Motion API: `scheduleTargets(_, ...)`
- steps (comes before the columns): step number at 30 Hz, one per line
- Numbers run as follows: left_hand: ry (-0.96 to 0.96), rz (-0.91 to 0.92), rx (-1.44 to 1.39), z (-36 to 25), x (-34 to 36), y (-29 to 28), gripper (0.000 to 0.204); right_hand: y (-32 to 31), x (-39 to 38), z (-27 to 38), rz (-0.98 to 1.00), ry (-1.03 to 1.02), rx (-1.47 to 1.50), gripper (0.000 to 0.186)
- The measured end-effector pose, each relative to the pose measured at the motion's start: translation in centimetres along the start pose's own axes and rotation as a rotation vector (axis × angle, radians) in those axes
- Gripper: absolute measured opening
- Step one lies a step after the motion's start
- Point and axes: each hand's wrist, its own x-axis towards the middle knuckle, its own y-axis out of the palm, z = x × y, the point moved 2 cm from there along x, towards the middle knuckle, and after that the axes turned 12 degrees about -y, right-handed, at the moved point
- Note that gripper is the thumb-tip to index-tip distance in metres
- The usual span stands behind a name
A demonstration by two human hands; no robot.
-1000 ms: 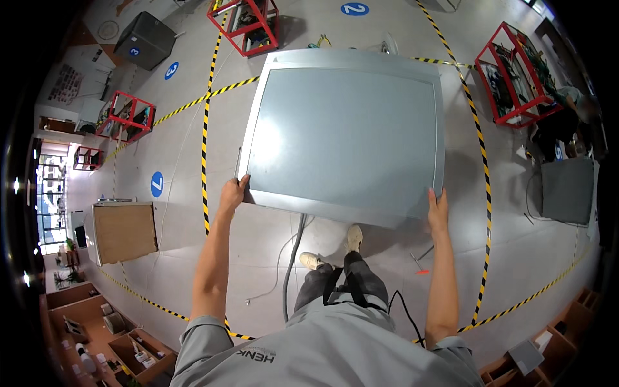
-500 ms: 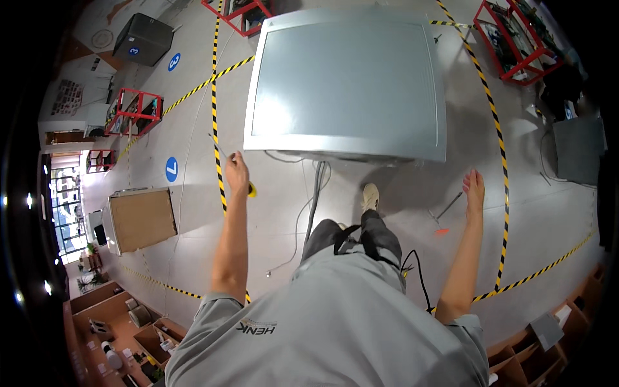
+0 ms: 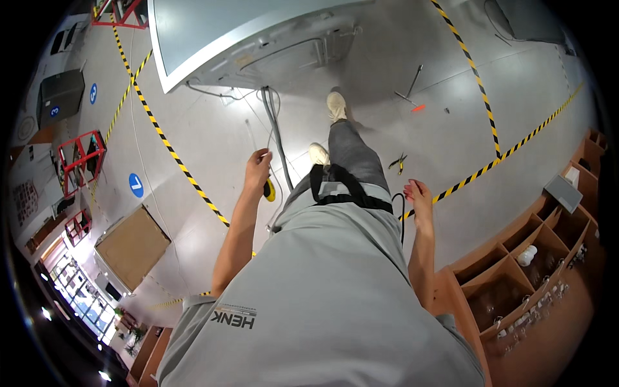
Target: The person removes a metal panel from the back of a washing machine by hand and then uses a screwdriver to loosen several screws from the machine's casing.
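Note:
My left hand is closed around a screwdriver with a yellow-and-black handle; its thin shaft points up and away past my fingers. My right hand hangs beside my hip, fingers loosely bent and apart, with nothing in it. A large silver-grey appliance cabinet stands ahead on the left, its lower metal side showing pressed ribs. From it a thick grey hose and thin cords run down toward my legs. Nearest my right hand, pliers with yellow-and-black handles lie on the floor.
A T-shaped metal tool and an orange-red piece lie on the floor ahead right. Wooden compartment shelving stands at the lower right. A brown-faced box sits at left, near a red metal frame. Yellow-black tape marks the floor.
My view has swung to the right, so the cabinet sits farther up and left. My right hand has dropped closer to my body. The pliers and shelving compartments at right have come into view.

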Motion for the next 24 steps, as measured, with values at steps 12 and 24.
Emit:
scheduleTargets(12,0.108,0.268,0.228,-4.6,-8.6,9.5,0.036,-1.0,2.0,5.5,0.168,-0.341,-0.289,0.029)
scheduleTargets(24,0.183,0.315,0.249,-22.6,-13.8,25.7,0.067,-8.1,8.7,14.1,0.331,-0.388,-0.097,0.027)
